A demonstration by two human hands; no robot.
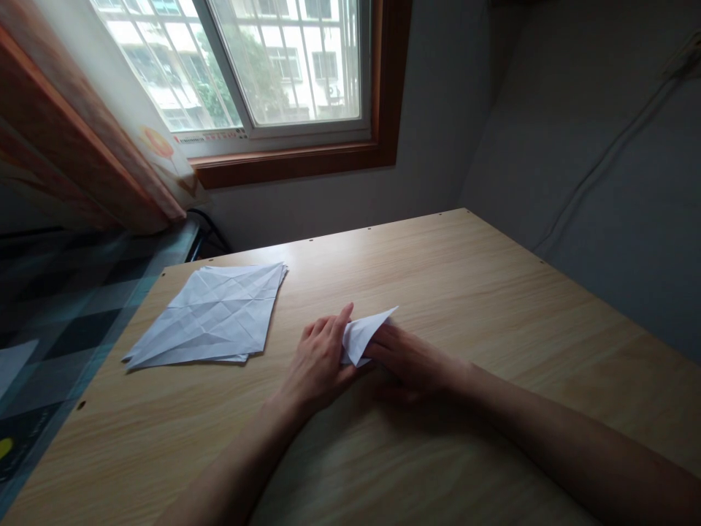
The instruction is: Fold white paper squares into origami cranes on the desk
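Between my two hands is a small folded piece of white paper [366, 334], with one pointed corner sticking up to the right. My left hand [320, 358] grips its left side, the thumb along the near edge and the fingers on the far side. My right hand [408, 358] is closed at the paper's right side, with its fingertips partly behind the raised flap. The paper's underside and the right fingertips are hidden. To the left of my hands lies a stack of creased white paper sheets [230, 310], flat on the table.
The wooden table [493, 307] has a far edge beneath the window [296, 66]. A bed or surface with a dark checked cover [71, 329] adjoins it on the left, under an orange curtain [82, 124]. A cable [591, 172] runs down the right wall.
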